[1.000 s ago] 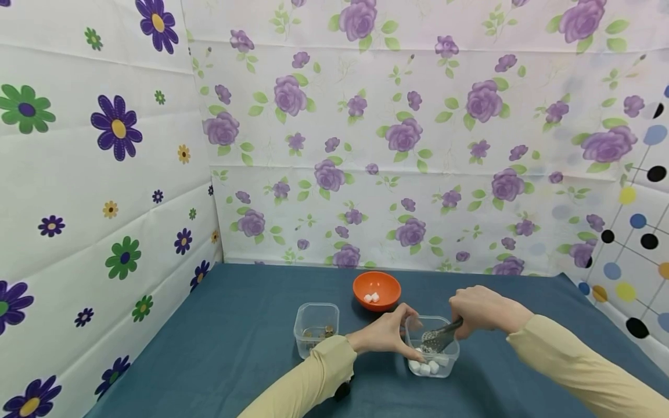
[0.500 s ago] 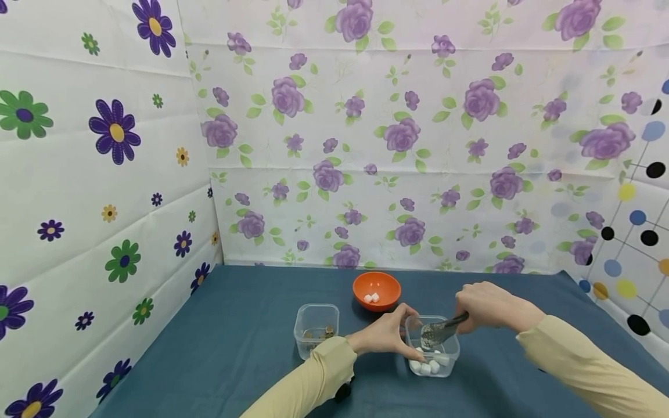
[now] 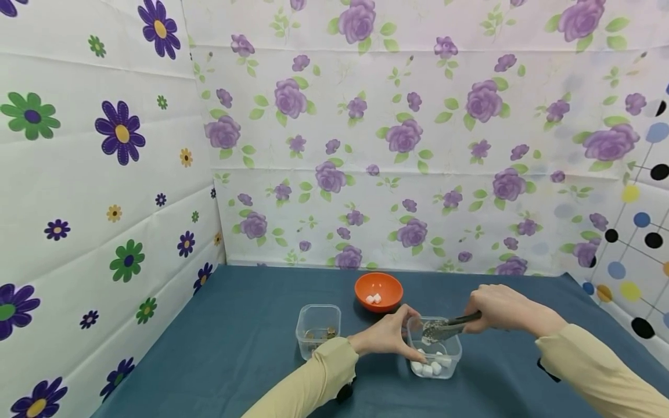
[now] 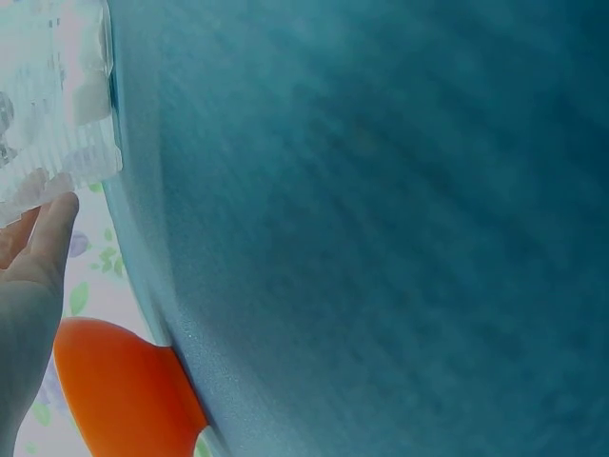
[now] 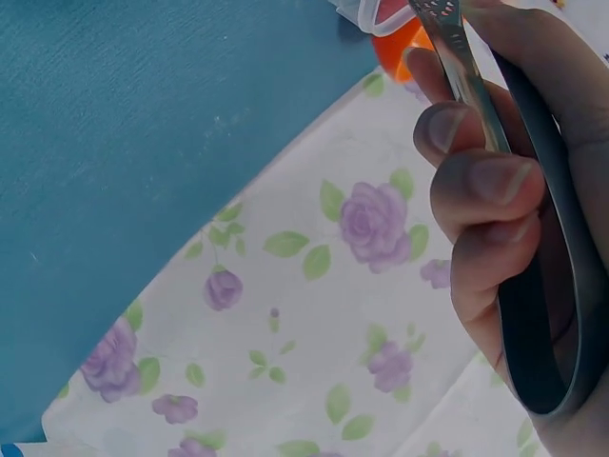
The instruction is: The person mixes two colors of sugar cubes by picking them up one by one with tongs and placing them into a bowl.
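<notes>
My left hand (image 3: 384,337) holds a clear plastic container (image 3: 456,355) by its near-left side, thumb in front and fingers behind. Several white cubes (image 3: 427,370), like marshmallows or sugar lumps, lie inside it. Metal tongs (image 3: 450,330) with perforated ends slant over the container, gripped by my right hand (image 3: 509,312). A white piece (image 3: 426,341) shows at the tongs' tips; whether it is pinched is hard to tell. In the right wrist view, curled fingers (image 5: 485,181) wrap round the tongs' arms. The left wrist view shows the container's wall (image 4: 57,114) beside my fingertips.
Behind my left hand stands an orange bowl (image 3: 393,287) with white cubes in it. Left of that hand, another clear container (image 3: 309,316) holds small brown pieces. A blue cloth (image 3: 251,325) covers the table, with patterned sheets at the back and sides.
My right hand has shifted to the right and the tongs lie flatter, their tips slightly higher in the container. The left hand keeps its hold on the container.
</notes>
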A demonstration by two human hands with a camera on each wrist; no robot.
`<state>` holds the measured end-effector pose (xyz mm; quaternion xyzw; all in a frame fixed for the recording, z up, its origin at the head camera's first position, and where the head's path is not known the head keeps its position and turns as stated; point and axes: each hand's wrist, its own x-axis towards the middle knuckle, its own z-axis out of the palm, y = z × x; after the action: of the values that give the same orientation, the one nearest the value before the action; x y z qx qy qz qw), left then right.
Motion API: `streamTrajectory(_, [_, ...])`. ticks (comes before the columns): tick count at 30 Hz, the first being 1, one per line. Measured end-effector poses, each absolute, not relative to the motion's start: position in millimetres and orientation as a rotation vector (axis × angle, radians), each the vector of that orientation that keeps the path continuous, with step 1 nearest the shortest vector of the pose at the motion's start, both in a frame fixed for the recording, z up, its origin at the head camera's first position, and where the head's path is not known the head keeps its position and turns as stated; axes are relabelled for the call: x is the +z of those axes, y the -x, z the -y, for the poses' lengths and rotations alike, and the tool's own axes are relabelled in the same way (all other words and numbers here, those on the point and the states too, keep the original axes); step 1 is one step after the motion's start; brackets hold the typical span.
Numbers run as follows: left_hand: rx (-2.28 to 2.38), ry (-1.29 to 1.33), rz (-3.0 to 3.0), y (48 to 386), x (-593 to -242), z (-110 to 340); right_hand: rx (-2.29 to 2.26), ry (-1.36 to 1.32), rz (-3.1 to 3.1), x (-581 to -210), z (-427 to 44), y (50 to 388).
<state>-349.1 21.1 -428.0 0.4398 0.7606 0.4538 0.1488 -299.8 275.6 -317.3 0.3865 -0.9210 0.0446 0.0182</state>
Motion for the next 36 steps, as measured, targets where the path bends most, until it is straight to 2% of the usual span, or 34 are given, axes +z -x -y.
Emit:
streamTrajectory(18, [1.331,-1.235,-2.167,348.8,-428.7,-21.7,0.363,-1.167,2.944,-308.2,-292.4,294.7])
streamTrajectory(36, [1.354,-1.240,-2.126,349.3,-428.8,-22.2,0.408,-0.955,2.997,-300.5,-312.3,305.5])
